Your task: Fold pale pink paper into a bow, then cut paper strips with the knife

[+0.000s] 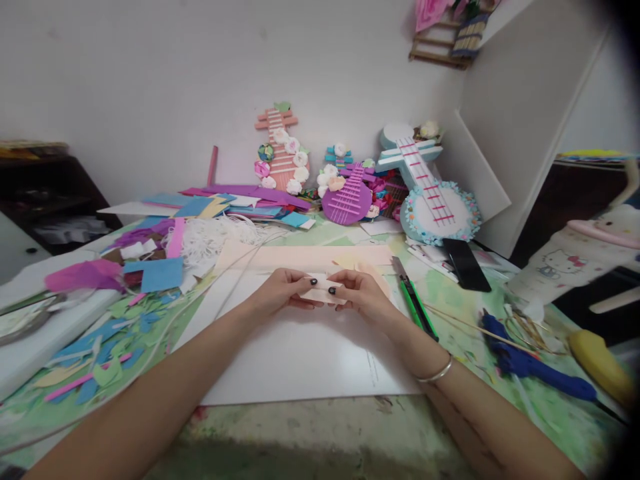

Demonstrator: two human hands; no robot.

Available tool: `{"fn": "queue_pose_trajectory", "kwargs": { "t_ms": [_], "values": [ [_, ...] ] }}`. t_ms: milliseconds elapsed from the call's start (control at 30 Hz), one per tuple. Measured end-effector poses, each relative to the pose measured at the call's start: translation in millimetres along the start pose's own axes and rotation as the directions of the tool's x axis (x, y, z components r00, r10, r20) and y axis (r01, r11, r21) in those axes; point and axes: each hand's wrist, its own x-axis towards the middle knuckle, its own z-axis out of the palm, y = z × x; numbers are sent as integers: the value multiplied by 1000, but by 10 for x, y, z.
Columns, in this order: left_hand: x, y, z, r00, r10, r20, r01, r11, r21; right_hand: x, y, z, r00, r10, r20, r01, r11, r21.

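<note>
We pinch pale paper between our left hand and right hand, over the white board, left of the cutter.

Black nail polish and a silver bangle show.

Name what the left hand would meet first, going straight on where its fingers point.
Past the pale piece it holds, the left hand would probably meet the right hand first; exact depth is unclear.
</note>
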Motion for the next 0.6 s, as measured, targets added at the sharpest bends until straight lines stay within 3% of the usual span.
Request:
{"fn": "queue_pose_trajectory", "kwargs": {
  "t_ms": [600],
  "values": [
    [-30,9,33,997,65,30,-69,986,152,-3,-8,-33,998,-55,-36,55,998,-6]
  ]
}}
